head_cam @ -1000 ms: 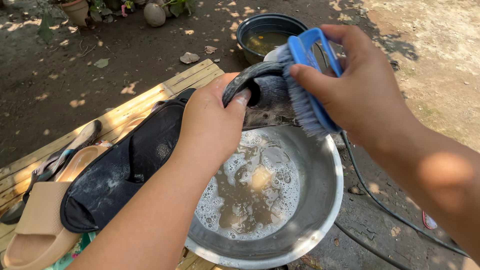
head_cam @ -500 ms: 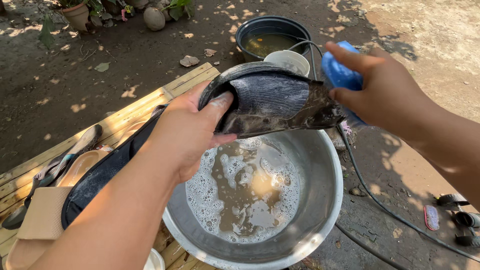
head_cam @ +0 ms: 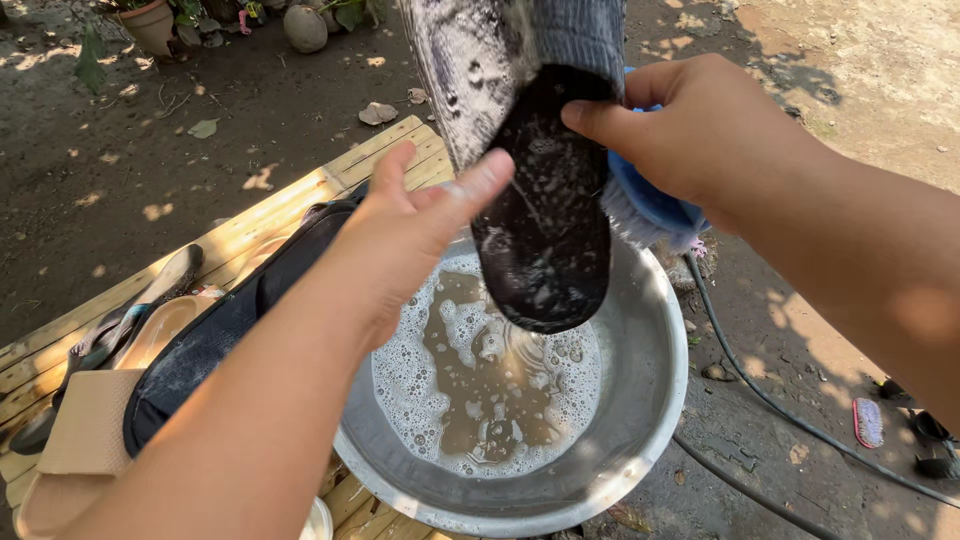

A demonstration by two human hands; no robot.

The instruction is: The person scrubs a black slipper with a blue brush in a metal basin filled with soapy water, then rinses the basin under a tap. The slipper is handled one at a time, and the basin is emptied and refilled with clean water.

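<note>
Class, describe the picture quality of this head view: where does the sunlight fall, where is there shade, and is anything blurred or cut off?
Head view: dappled sun on the dirt ground; bright light on the right hand and left hand; faint glare on the metal basin rim; the soapy dark slipper is cropped at the top; near forearms look enlarged.
</note>
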